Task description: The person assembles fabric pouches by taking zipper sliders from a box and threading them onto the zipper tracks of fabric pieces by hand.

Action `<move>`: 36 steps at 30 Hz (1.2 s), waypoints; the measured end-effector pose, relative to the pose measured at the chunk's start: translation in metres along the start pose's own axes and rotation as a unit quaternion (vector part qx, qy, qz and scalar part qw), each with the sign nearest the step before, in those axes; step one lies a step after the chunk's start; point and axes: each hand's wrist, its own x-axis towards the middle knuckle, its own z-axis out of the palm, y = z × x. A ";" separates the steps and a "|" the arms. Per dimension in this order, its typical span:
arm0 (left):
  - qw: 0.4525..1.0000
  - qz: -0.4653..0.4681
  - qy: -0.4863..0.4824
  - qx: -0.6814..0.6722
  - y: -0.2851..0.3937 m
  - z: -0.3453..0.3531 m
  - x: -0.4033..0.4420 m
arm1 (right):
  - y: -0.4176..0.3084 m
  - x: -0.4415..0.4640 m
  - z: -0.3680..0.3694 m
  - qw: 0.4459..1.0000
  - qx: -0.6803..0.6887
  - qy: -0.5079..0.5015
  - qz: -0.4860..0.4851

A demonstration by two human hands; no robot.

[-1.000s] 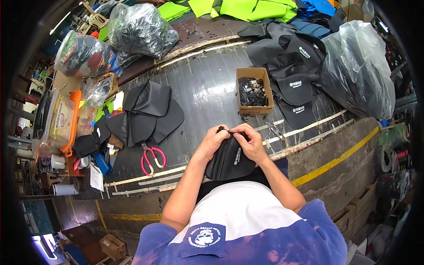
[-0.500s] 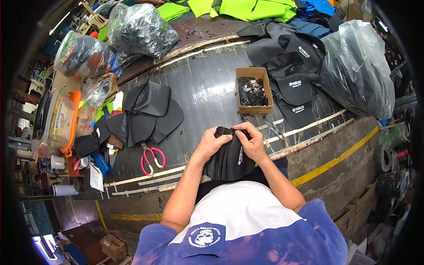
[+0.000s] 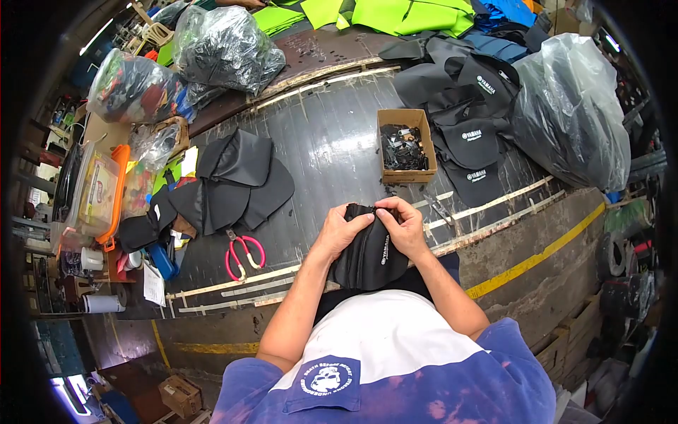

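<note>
A black fabric piece (image 3: 367, 258) with white YAMAHA lettering is held upright at the table's near edge, close to my body. My left hand (image 3: 342, 230) grips its upper left part, thumb on top. At its upper right edge, my right hand (image 3: 402, 225) pinches the fabric between thumb and fingers. The two hands are close together, and small details between the fingertips are too small to make out. Just beyond them stands an open cardboard box (image 3: 387, 174) of small dark and metallic parts.
Pink-handled scissors (image 3: 244, 258) and stacked black pieces (image 3: 240, 187) lie at the left. More YAMAHA pieces (image 3: 474, 145) and a big plastic bag (image 3: 572, 113) are at the right. Green sheets (image 3: 409, 15) lie at the back, near another plastic bag (image 3: 222, 53).
The black piece has turned slightly in my hands, its lettering now steeper and further right. My left thumb has shifted right across the top edge, and my right hand has moved slightly right.
</note>
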 end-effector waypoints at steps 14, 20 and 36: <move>0.999 -0.019 0.014 -0.039 0.002 0.003 -0.001 | 0.008 0.002 0.001 0.999 0.036 0.002 -0.027; 1.000 0.005 0.008 0.007 -0.005 0.001 0.001 | 0.001 0.001 -0.002 1.000 0.011 -0.009 -0.002; 0.999 0.032 0.026 0.035 -0.013 0.000 0.002 | 0.002 0.001 -0.001 1.000 -0.015 -0.017 -0.020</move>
